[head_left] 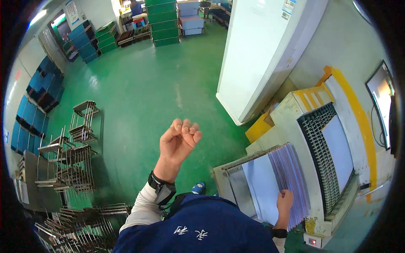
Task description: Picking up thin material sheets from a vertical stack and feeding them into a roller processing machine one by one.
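My left hand [179, 141] is raised over the green floor, palm turned up. Its fingers curl in against the thumb, and nothing shows in them. On the right, my right hand [284, 201] is closed like a loose fist above a row of thin panels [291, 173] standing on edge. Whether it pinches anything is hidden. Beside that hand, a wide pale panel [260, 179] leans at the left end of the row, with a grey plate [242, 189] next to it. The panels rest in a cream-coloured holder [222, 177].
Right of the panels, a machine has a black roller bed [316, 135] with a pale sheet [338, 145] on it. A tall white cabinet [253, 55] stands ahead. Metal racks [80, 156] are at the left; green crates [163, 25] and blue crates [44, 82] line the far edges.
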Available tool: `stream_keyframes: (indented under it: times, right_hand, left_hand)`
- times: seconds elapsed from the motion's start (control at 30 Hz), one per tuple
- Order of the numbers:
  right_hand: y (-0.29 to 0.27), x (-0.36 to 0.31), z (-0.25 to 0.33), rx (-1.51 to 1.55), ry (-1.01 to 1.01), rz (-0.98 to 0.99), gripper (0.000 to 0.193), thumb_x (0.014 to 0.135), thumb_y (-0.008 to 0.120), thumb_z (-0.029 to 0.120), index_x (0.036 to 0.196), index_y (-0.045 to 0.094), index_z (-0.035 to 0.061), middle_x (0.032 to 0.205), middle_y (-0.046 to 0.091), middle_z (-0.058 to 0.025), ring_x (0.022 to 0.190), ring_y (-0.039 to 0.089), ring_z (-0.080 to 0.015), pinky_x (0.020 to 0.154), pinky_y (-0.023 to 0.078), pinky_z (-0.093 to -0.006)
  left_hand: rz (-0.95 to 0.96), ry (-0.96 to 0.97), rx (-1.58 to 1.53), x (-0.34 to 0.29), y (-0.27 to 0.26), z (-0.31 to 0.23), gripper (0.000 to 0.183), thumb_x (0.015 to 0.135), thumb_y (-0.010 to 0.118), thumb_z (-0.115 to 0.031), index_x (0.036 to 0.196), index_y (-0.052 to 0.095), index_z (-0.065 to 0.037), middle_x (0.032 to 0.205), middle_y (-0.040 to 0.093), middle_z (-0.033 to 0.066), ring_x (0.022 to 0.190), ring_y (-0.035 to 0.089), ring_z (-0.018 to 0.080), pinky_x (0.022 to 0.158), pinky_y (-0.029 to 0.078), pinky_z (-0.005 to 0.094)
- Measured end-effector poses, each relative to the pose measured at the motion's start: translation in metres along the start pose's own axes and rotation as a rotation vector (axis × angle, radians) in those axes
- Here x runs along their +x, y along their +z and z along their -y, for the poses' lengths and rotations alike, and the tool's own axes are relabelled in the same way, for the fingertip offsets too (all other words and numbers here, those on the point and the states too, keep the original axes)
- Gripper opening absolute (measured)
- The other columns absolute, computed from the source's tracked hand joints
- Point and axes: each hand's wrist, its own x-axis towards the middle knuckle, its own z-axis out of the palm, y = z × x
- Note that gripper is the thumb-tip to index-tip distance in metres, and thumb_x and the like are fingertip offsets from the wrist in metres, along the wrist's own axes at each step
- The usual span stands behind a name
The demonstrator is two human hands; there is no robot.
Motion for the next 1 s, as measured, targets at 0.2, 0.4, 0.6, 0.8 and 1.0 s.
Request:
stream_keyframes:
  times: [0.2,0.4,0.6,0.8,1.0]
  right_hand:
    - [0.009,-0.006,0.000,-0.035,-0.023,-0.029,0.026,0.083,0.070,0.016,0.103,0.061,0.0009,0.102,0.062,-0.0200,0.095,0.061,-0.0395,0.083,0.048,-0.0479]
    - [0.015,-0.010,0.003,0.009,0.073,-0.020,0.031,0.085,0.069,0.019,0.109,0.056,0.0027,0.107,0.063,-0.0225,0.102,0.060,-0.0428,0.086,0.047,-0.0486]
    - [0.026,-0.005,-0.013,-0.034,0.105,0.025,0.038,0.084,0.070,0.021,0.114,0.054,0.0040,0.107,0.064,-0.0244,0.100,0.061,-0.0453,0.085,0.047,-0.0516]
    - [0.032,0.013,-0.027,-0.153,0.141,0.114,0.030,0.081,0.068,0.022,0.098,0.061,-0.0009,0.095,0.065,-0.0263,0.090,0.063,-0.0470,0.079,0.048,-0.0531]
    - [0.040,0.018,-0.041,-0.130,0.051,0.071,0.028,0.078,0.065,0.022,0.087,0.064,-0.0042,0.088,0.065,-0.0284,0.089,0.063,-0.0463,0.079,0.049,-0.0521]
  left_hand:
    - [-0.029,0.018,0.008,-0.003,-0.003,-0.015,0.006,0.089,0.059,-0.005,0.085,0.063,-0.008,0.089,0.061,0.0026,0.096,0.053,0.0213,0.092,0.046,0.0382]
    - [-0.011,0.025,0.000,-0.004,-0.007,-0.023,0.007,0.090,0.060,-0.006,0.086,0.064,-0.008,0.088,0.061,0.0026,0.096,0.053,0.0211,0.091,0.046,0.0378]
    - [-0.037,0.022,-0.004,-0.006,-0.006,-0.030,0.007,0.089,0.060,-0.005,0.085,0.065,-0.008,0.087,0.061,0.0026,0.095,0.053,0.0208,0.091,0.047,0.0377]
    - [-0.024,0.024,-0.020,-0.009,-0.009,-0.039,0.011,0.091,0.060,-0.008,0.082,0.066,-0.008,0.087,0.064,0.0054,0.096,0.055,0.0230,0.091,0.049,0.0389]
    - [-0.033,0.035,-0.024,-0.009,-0.011,-0.045,0.012,0.091,0.059,-0.008,0.081,0.066,-0.008,0.087,0.064,0.0057,0.096,0.055,0.0234,0.090,0.049,0.0391]
